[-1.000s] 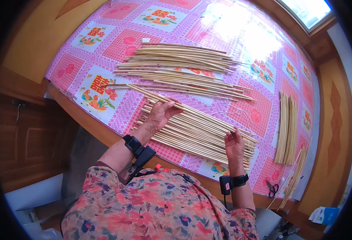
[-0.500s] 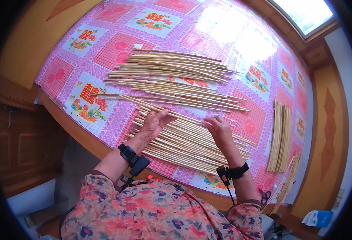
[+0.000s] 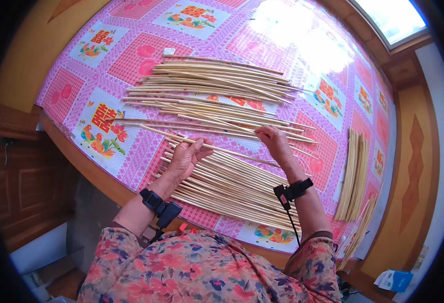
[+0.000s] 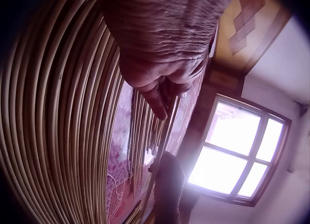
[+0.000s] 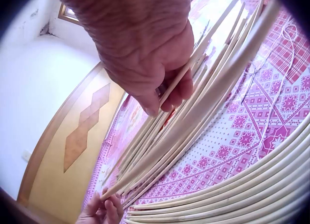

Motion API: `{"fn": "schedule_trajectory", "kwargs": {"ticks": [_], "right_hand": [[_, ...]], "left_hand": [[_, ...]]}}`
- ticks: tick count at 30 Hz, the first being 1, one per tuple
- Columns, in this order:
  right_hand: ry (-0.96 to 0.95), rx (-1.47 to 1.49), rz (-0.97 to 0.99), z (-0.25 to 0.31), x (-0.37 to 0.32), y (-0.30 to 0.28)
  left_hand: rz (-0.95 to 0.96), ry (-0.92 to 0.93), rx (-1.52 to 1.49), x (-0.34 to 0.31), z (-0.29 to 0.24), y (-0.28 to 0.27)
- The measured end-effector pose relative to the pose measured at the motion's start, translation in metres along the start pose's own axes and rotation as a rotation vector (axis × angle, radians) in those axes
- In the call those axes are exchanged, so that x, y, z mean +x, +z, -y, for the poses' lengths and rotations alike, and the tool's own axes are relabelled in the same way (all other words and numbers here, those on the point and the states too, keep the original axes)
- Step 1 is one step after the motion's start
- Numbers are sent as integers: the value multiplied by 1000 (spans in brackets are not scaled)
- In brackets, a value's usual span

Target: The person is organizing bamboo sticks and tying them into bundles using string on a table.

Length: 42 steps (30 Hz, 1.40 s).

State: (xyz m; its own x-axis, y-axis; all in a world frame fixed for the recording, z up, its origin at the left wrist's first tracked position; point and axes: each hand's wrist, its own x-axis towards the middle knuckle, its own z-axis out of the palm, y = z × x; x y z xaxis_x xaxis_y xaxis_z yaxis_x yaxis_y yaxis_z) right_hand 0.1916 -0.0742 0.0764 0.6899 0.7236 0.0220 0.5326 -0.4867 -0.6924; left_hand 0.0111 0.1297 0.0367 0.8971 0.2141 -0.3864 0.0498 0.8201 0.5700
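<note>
In the head view my left hand [image 3: 185,159] grips a long pale stick [image 3: 242,154] between thumb and fingers, slanting above a row of similar sticks [image 3: 222,197] laid side by side. My right hand [image 3: 277,144] is farther right, over the near edge of a loose pile of sticks [image 3: 217,81]. The right wrist view shows this hand pinching a thin stick [image 5: 213,35] between thumb and fingertips. A thick-looking stick from the left hand [image 5: 104,209] crosses close in front there. White string [image 5: 286,45] lies on the tablecloth by the row.
A pink patterned tablecloth [image 3: 88,88] covers the table. At its right side lie a thick bundle of sticks [image 3: 350,174] and a thinner bundle [image 3: 361,232]. A small white piece [image 3: 169,51] sits beyond the pile. A window [image 4: 232,141] is behind the table.
My right hand has left the right end of the row and moved up and left to the pile's near edge, now pinching a stick. My left hand keeps its grip over the row.
</note>
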Motion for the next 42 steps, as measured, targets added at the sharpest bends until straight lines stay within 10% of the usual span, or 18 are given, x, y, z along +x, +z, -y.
{"fn": "schedule_trajectory", "kwargs": {"ticks": [25, 42], "right_hand": [[-194, -727, -28, -48, 91, 42], [-277, -585, -86, -41, 102, 36]], "left_hand": [[37, -59, -46, -1, 22, 2], [32, -88, -53, 5, 28, 1]]}}
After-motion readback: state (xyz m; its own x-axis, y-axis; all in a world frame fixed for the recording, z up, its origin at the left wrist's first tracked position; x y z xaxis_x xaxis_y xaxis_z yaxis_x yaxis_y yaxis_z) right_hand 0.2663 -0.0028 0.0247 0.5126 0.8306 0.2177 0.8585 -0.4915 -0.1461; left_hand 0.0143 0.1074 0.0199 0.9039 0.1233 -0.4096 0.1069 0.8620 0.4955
